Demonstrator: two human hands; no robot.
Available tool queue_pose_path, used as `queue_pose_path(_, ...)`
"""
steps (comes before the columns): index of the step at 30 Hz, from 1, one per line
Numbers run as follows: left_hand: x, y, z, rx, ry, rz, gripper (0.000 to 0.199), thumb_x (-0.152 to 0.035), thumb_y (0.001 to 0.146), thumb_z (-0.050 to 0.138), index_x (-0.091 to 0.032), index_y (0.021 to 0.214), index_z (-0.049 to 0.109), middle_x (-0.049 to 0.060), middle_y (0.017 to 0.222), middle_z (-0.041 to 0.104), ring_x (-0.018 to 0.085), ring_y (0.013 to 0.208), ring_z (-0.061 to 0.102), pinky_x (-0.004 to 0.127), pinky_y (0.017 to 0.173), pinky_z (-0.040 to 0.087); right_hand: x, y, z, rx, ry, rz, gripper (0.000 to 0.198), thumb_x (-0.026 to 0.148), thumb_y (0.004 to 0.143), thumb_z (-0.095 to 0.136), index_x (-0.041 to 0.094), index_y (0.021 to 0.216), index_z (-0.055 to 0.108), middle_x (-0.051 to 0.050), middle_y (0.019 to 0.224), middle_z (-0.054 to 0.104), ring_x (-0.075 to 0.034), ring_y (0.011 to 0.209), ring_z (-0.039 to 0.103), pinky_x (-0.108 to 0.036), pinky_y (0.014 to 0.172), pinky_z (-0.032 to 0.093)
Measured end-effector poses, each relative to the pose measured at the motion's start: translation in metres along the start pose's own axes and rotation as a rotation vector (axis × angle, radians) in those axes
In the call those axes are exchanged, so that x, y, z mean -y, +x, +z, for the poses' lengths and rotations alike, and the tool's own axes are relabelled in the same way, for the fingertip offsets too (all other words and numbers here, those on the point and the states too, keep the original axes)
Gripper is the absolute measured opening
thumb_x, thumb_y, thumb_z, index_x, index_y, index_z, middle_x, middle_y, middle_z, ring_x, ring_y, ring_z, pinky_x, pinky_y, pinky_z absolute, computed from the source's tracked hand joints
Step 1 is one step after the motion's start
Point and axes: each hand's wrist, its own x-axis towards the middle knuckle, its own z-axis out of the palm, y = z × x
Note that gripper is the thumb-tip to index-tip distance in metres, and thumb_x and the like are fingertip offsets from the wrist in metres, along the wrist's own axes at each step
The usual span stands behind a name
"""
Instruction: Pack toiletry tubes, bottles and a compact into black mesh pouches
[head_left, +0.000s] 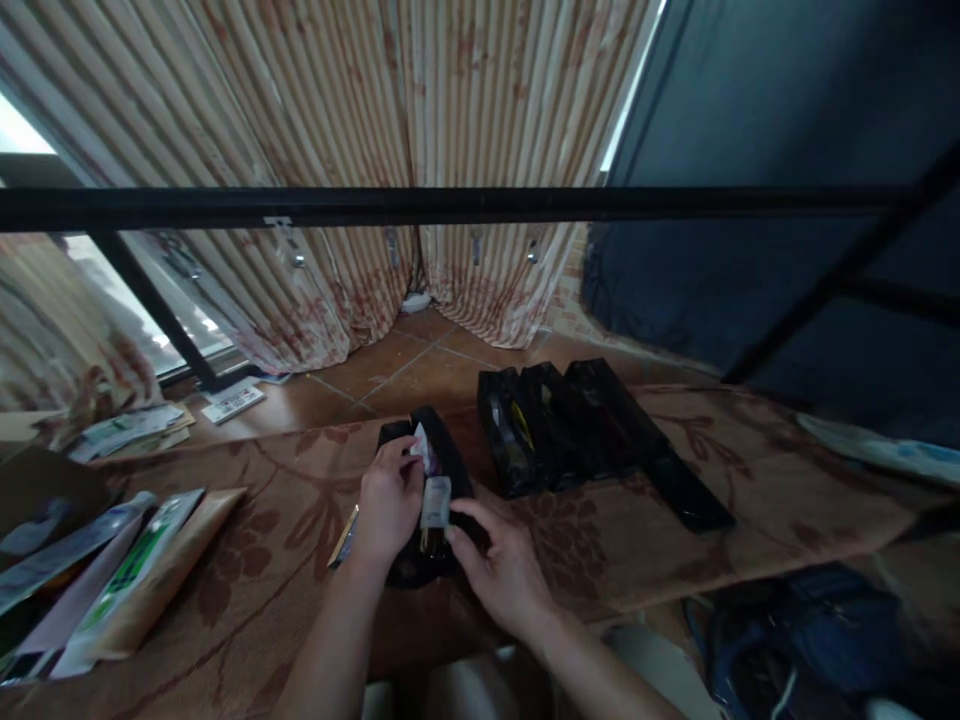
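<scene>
A black zip pouch [448, 455] lies open on the patterned cloth in front of me. My left hand [390, 495] is closed at the pouch's left side, pinching a small white-and-purple packet [423, 447] between thumb and fingers. Just below that packet, a small translucent whitish packet [436, 502] sits over the pouch opening. The thumb and index finger of my right hand [502, 560] meet at its right edge, closed on it. Some dark, shiny items show under it, too blurred to name. A flat, gold-edged packet [344, 537] rests left of the pouch, partly behind my left wrist.
Right of the pouch lies a black organizer [559, 430] with see-through compartments and a flap [690, 492]. Several long packages [142, 570] and an open cardboard box [45, 480] stand at left. A black rail [480, 205] crosses ahead. A dark blue bag [832, 630] sits lower right.
</scene>
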Motion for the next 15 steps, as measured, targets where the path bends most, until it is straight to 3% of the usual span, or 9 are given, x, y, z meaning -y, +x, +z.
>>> queue_pose_path(5,0.0093,0.0001,0.0061,0.105,-0.150,0.014,0.035,-0.028,0.086,0.051,-0.017,0.119,0.054,0.012,0.121,0.061,0.020,0.100,0.069,0.036,0.088,0.056,0.0032,-0.0011,0.0001,0.048,-0.013,-0.018,0.028,0.029,0.087,0.060,0.026,0.115,0.066,-0.003,0.099,0.070,-0.016,0.085,0.067,-0.026,0.081,0.052)
queue_pose_path(11,0.0110,0.0028,0.0078,0.264,-0.174,-0.008,0.047,-0.033,0.087,0.051,-0.020,0.131,0.047,0.012,0.130,0.059,0.022,0.121,0.059,0.040,0.103,0.047,-0.0005,-0.0007,-0.0004,0.072,-0.033,-0.066,0.043,0.031,0.086,0.063,0.024,0.128,0.058,-0.005,0.111,0.069,-0.019,0.098,0.066,-0.029,0.088,0.051)
queue_pose_path(15,0.0115,0.0053,0.0066,0.296,-0.131,-0.045,0.046,-0.036,0.087,0.052,-0.019,0.129,0.049,0.011,0.127,0.061,0.022,0.114,0.063,0.040,0.100,0.049,-0.0001,-0.0007,-0.0044,0.077,-0.022,-0.085,0.051,0.029,0.086,0.062,0.024,0.135,0.051,-0.006,0.122,0.067,-0.020,0.109,0.064,-0.031,0.093,0.050)
